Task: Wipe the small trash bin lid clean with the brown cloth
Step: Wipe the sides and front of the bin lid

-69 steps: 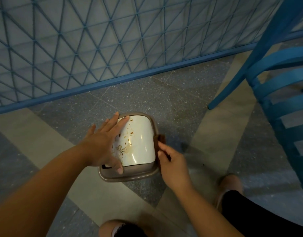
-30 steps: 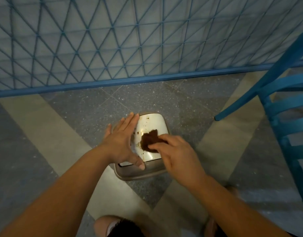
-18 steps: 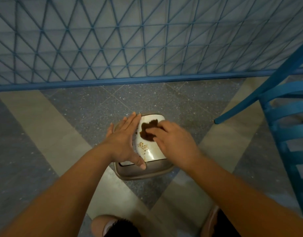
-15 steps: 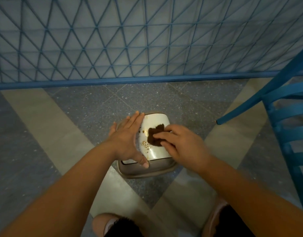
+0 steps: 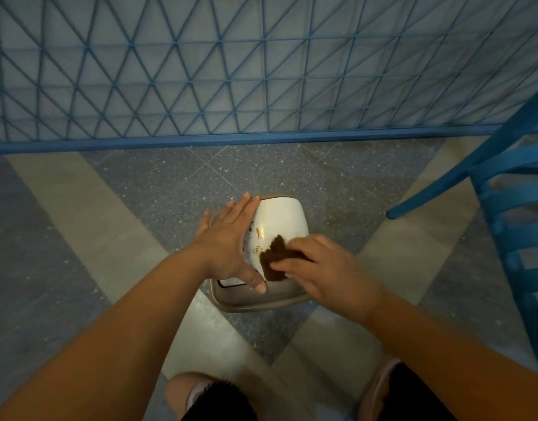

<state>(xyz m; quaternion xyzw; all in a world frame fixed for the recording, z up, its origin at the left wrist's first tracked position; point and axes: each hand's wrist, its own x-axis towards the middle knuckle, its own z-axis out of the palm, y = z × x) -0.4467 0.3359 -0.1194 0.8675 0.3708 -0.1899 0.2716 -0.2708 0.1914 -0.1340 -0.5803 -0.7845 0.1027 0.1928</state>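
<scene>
Lid (image 5: 280,218) — white, speckled with brown stains — sits atop the small trash bin (image 5: 255,299) on the floor (image 5: 158,189), between both hands. The left hand (image 5: 228,247) lies flat with straight fingers against the lid's left side (thumb on the bin's near rim). The right hand (image 5: 322,265) presses the brown cloth (image 5: 273,258) onto the lid's near part, fingers curled over it. A blue chair (image 5: 510,189) stands right of the bin; a blue lattice panel (image 5: 261,71) rises beyond it.
</scene>
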